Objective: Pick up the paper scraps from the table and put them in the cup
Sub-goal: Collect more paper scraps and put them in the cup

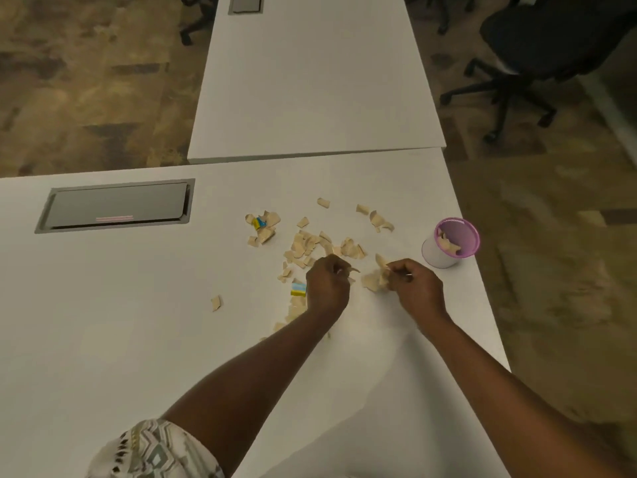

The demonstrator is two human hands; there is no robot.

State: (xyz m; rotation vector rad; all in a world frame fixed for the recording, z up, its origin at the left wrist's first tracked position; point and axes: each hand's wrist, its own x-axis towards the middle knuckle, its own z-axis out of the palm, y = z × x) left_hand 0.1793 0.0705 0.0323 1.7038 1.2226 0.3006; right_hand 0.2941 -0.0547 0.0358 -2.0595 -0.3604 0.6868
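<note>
From the head camera: white table (pixel 103 339), tan paper scraps (pixel 310 244) strewn across its middle, a few with blue and yellow print. Left hand (pixel 326 288) curled nearly closed over the pile, pinching one small scrap at the fingertips. Right hand (pixel 415 288) likewise closed, gripping a bunch of scraps (pixel 379 276) just above the tabletop. Off to the right, near the table edge, a white cup with a pink rim (pixel 448 244), upright, several scraps already inside. Grey cable hatch (pixel 117 205) set into the table at far left; black office chair (pixel 537 46) on the patterned carpet beyond.
</note>
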